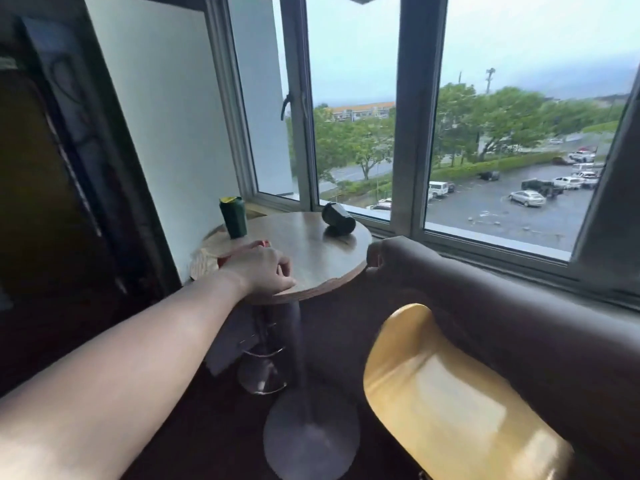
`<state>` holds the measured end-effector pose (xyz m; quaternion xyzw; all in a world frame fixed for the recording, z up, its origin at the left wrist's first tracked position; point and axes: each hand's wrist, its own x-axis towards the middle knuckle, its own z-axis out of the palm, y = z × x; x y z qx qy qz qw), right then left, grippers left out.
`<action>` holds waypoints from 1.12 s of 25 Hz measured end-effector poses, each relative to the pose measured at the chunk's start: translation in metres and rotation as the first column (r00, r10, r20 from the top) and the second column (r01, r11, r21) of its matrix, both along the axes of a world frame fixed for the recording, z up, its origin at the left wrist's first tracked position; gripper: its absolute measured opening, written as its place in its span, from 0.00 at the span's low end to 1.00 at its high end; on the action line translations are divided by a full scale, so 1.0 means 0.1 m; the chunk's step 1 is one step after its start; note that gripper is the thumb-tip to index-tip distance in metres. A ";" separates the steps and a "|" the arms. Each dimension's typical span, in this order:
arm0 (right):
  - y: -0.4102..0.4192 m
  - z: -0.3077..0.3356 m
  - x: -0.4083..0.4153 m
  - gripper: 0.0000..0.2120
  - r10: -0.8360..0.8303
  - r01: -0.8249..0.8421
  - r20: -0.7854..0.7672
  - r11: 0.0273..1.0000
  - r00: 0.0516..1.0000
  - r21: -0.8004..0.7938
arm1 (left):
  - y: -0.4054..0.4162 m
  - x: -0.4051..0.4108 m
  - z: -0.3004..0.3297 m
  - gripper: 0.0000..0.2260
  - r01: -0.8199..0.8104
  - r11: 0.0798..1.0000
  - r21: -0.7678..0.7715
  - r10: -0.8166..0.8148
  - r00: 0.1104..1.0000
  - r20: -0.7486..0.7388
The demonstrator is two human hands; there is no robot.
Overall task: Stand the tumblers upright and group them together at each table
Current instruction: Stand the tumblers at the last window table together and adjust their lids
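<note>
A small round wooden table (pixel 322 251) stands by the window. At its back left a dark green tumbler (pixel 233 217) with a yellow top stands upright. Near the back right edge a black tumbler (pixel 338 218) lies on its side. My left hand (pixel 260 268) reaches in from the lower left to the table's front left and curls over a red tumbler (pixel 264 243). Only small red patches of it show past my fingers, so I cannot tell how it lies. My right hand is out of view.
A dark brown padded seat back (pixel 485 306) runs along the window to the right of the table. A glossy yellow chair back (pixel 433 386) sits at the lower right. A chrome stool base (pixel 262 372) and the table's pedestal foot (pixel 311 434) stand below. A patterned cushion (pixel 201 263) lies left of the table.
</note>
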<state>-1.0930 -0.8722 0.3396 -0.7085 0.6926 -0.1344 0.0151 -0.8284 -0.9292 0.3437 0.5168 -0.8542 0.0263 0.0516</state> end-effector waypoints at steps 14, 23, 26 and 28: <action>-2.11 -0.41 1.08 0.10 0.166 -0.164 -0.062 0.986 0.984 0.043 | -1.76 0.97 -0.11 0.18 -0.031 1.000 0.000 0.031 0.999 0.009; -3.26 -0.72 0.96 0.44 0.464 -0.505 0.202 0.773 0.863 0.384 | -2.56 0.66 -0.34 0.44 -0.020 0.967 0.256 -0.019 0.988 0.152; -3.43 -0.81 1.04 0.49 0.530 -0.561 0.194 0.732 0.826 0.387 | -2.66 0.64 -0.38 0.43 0.006 0.956 0.294 -0.046 0.990 0.132; -3.52 -0.85 1.08 0.47 0.550 -0.588 0.213 0.720 0.807 0.368 | -2.76 0.63 -0.42 0.40 0.059 0.963 0.263 -0.086 0.992 0.094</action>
